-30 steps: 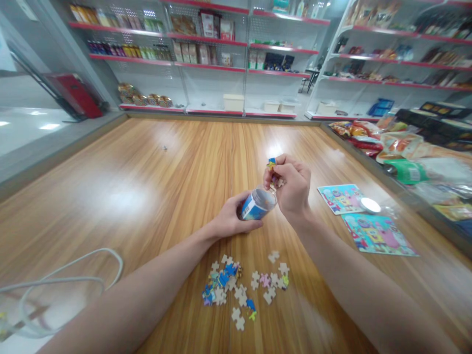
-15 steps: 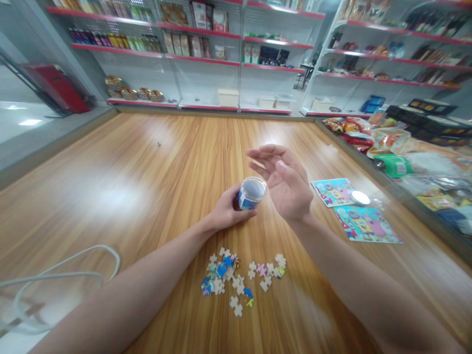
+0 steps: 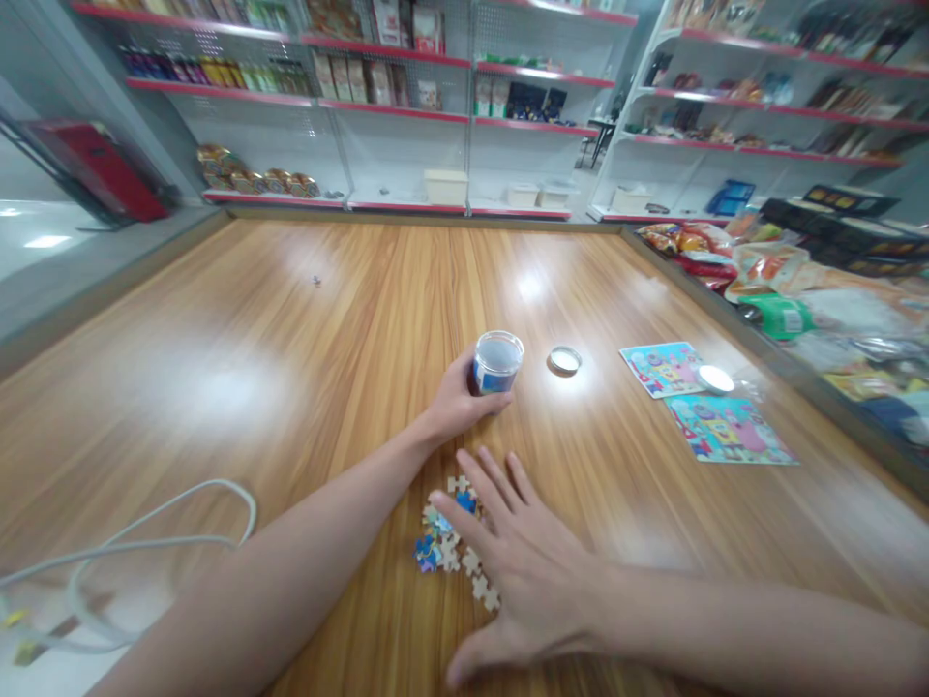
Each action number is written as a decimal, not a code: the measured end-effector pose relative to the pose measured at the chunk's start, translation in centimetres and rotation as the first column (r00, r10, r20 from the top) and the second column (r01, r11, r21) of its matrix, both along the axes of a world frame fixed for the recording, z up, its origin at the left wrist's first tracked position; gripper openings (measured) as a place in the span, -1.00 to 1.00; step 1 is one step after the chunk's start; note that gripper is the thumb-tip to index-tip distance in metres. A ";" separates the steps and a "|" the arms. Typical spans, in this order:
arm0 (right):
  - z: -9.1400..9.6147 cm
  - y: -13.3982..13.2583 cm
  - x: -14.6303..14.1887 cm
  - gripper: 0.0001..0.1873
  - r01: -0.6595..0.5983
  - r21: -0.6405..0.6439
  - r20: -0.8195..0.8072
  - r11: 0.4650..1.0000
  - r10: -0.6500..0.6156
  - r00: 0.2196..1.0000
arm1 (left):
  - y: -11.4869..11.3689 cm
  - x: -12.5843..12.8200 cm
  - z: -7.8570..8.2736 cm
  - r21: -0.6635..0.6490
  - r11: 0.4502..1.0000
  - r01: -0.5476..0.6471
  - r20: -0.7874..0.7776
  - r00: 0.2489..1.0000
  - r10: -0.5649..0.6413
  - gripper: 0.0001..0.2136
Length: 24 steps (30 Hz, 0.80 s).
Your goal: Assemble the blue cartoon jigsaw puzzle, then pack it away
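My left hand (image 3: 456,407) is wrapped around a small clear jar with a blue label (image 3: 496,363), which stands upright and uncapped on the wooden table (image 3: 290,368). Nearer to me, my right hand (image 3: 519,561) lies flat with fingers spread over a pile of loose puzzle pieces (image 3: 448,542); it covers most of them. Several pieces show at its left edge, some face down and pale, some blue.
A round lid (image 3: 564,360) lies right of the jar. Two colourful puzzle cards (image 3: 701,402) and a second white lid (image 3: 715,378) lie further right. Snack bags (image 3: 769,281) line the right edge. A white cable (image 3: 131,552) loops at the left. Store shelves stand behind.
My right hand dropped from above the jar, where it held pieces, down onto the pile near me. The jar went from tilted to upright. The round lid beside it came into view.
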State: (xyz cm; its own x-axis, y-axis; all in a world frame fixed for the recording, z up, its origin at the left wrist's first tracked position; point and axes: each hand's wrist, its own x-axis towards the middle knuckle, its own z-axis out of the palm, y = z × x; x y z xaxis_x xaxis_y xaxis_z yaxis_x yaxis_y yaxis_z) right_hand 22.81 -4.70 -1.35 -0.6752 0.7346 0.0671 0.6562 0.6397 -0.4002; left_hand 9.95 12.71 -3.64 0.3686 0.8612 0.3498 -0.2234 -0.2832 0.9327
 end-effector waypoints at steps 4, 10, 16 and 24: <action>0.4 1.6 -4.1 -0.23 0.033 0.083 -0.022 0.996 -0.031 0.999 | 0.3 -0.8 -0.1 -0.003 1.000 -0.008 0.004 1.000 0.008 -0.47; -0.9 2.2 -4.0 -0.71 0.031 0.253 0.022 0.967 -0.038 0.999 | 1.0 -1.7 -0.3 -0.029 1.000 -0.011 0.012 1.000 0.011 -0.48; -2.4 4.0 -2.7 -0.70 -0.027 0.467 0.035 0.884 0.013 0.999 | 0.8 -1.8 -0.2 -0.030 1.000 -0.006 0.001 1.000 0.007 -0.47; 1.2 5.3 -2.0 -0.61 0.225 0.265 -0.609 0.938 -0.018 0.793 | 0.6 -1.5 0.0 0.026 0.999 0.048 -0.008 0.999 -0.048 -0.43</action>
